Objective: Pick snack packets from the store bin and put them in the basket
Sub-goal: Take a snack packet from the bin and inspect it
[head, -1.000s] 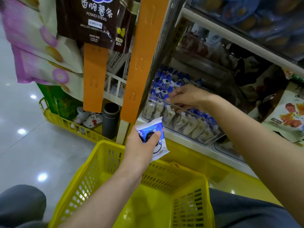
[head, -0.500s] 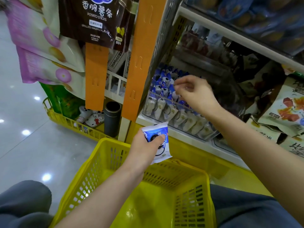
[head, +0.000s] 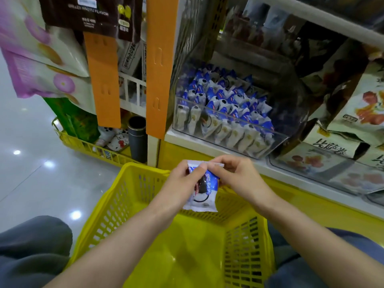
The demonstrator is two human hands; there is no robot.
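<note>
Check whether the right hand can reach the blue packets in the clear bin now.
Probably yes: the clear bin is open on top, and nothing stands between the right hand and the blue packets. But that hand pinches the held packet, so it must let go first.

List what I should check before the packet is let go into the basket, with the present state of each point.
1. Grip: ok. The left hand grips the snack packet; the right hand pinches its top edge.
2. Position: ok. It hangs over the far side of the basket.
3. Room inside: ok, bare yellow floor shows.
4. Only one packet in the hands: cannot tell, fingers hide part.
5. Stock for the next pick: ok, the bin holds many packets.
</note>
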